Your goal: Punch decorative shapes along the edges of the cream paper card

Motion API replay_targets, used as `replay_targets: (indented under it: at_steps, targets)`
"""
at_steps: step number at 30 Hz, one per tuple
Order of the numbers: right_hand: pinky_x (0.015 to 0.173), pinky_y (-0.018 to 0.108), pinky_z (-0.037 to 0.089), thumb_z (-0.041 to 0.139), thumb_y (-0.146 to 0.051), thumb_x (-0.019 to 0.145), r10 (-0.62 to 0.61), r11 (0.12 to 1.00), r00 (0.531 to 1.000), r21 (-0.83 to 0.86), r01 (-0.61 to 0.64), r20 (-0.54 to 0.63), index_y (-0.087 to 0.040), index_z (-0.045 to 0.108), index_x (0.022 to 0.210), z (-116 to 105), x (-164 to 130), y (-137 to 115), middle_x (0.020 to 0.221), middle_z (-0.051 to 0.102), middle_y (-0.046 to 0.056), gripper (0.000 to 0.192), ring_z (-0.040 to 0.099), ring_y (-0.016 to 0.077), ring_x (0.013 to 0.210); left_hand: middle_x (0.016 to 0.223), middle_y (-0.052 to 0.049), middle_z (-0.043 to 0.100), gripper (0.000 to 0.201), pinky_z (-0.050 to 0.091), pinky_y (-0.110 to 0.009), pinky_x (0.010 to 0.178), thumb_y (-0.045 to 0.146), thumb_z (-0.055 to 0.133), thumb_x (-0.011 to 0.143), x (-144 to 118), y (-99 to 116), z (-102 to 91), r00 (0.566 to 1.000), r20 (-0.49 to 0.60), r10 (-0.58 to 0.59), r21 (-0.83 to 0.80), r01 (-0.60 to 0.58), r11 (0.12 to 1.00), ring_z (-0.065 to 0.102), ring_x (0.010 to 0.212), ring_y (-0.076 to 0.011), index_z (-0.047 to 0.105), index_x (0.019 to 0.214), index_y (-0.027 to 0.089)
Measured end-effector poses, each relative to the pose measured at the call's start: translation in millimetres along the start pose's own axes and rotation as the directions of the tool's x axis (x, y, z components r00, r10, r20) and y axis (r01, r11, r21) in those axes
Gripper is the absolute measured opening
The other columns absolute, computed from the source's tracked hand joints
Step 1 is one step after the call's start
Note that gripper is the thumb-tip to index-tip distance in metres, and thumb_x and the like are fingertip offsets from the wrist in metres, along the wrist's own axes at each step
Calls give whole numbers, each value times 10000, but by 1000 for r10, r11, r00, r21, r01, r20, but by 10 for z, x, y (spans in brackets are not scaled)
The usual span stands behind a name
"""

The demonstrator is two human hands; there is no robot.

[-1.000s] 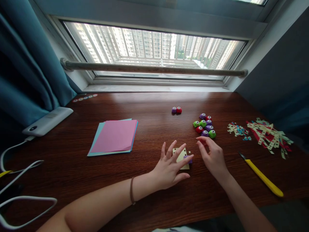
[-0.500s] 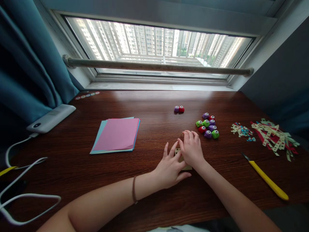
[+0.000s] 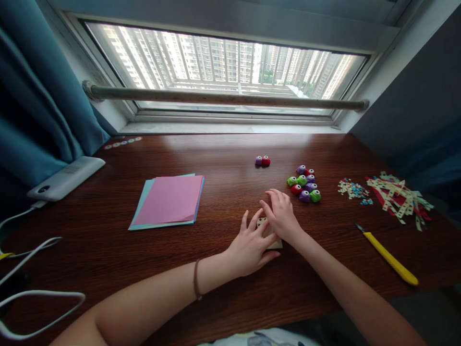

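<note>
Five fingers spread, left hand [image 3: 250, 247] partly covers cream star-marked paper piece [image 3: 276, 245]; right hand [image 3: 283, 216] curls over it, can't tell if pinching. Dark-brown wooden tabletop [image 3: 248, 302] open toward near edge.

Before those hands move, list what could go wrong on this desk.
The yellow-handled knife lies with its pointed tip exposed; a careless rightward sweep of the right hand could knock it or get nicked.

The cream card, partly hidden by both hands, might slip or crease if the left hand drags on it.

The tiny loose bits could scatter if brushed.
</note>
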State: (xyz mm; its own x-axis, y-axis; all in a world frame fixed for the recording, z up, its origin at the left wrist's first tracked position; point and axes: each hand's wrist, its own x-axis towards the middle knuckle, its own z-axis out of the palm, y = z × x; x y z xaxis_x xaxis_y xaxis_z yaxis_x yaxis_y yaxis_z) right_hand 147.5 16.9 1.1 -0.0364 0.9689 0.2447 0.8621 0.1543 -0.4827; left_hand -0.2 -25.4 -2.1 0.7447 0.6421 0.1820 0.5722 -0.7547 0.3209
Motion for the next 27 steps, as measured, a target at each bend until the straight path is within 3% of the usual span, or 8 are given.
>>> replay_targets:
  at_steps: [3, 6, 8, 14, 19, 27]
  targets:
    - [976, 429, 375, 427, -391, 897, -98, 964, 995, 243, 104, -35, -156, 531, 1138, -188, -41, 96, 1184, 539, 129, 353, 463, 242, 1134, 1433, -74, 339, 482, 115, -628, 1045, 499, 445, 879, 9, 1, -23, 1000, -2, 5, -3, -5, 1000, 169, 1346, -352, 390, 1332, 343]
    - [882, 345, 461, 456, -362, 887, -130, 895, 990, 436, 93, 56, -171, 563, 1068, -407, -190, 244, 1062, 598, 90, 284, 559, 195, 999, 1438, -65, 337, 533, 129, -622, 1044, 492, 439, 886, 13, -7, -39, 1000, 6, 4, -25, -4, 1000, 192, 1342, -339, 276, 1381, 383]
    - [831, 319, 483, 501, -344, 868, -155, 877, 980, 473, 80, 121, -175, 570, 1040, -509, -325, 358, 1022, 607, 80, 251, 579, 181, 929, 1432, -57, 352, 523, 139, -621, 1043, 475, 435, 893, 13, -15, -48, 1000, 14, 5, -51, -4, 999, 208, 1337, -332, 262, 1381, 400]
    - [892, 360, 452, 679, -311, 743, -267, 906, 944, 384, 176, 196, -198, 527, 1137, -513, -592, 536, 1108, 554, 88, 438, 512, 216, 1037, 1395, -35, 419, 463, 165, -616, 1044, 324, 384, 933, 20, -39, -33, 997, 44, -71, -126, 76, 989, 230, 1331, -319, 288, 1386, 332]
    - [865, 376, 455, 598, -190, 794, -303, 921, 934, 310, 236, 189, -216, 589, 1049, -430, -582, 502, 1014, 587, 65, 256, 510, 207, 986, 1396, -45, 423, 455, 142, -587, 1075, 314, 417, 912, 31, -58, 6, 995, 43, -86, -134, 91, 987, 223, 1335, -323, 365, 1356, 225]
    - [853, 349, 457, 591, -264, 819, -100, 967, 995, 240, 90, 29, -190, 603, 999, -477, -546, 629, 982, 602, 68, 195, 554, 197, 933, 1395, -52, 424, 467, 143, -581, 1080, 344, 430, 907, 39, -69, 7, 995, 41, -96, -133, 100, 986, 227, 1337, -320, 374, 1350, 207]
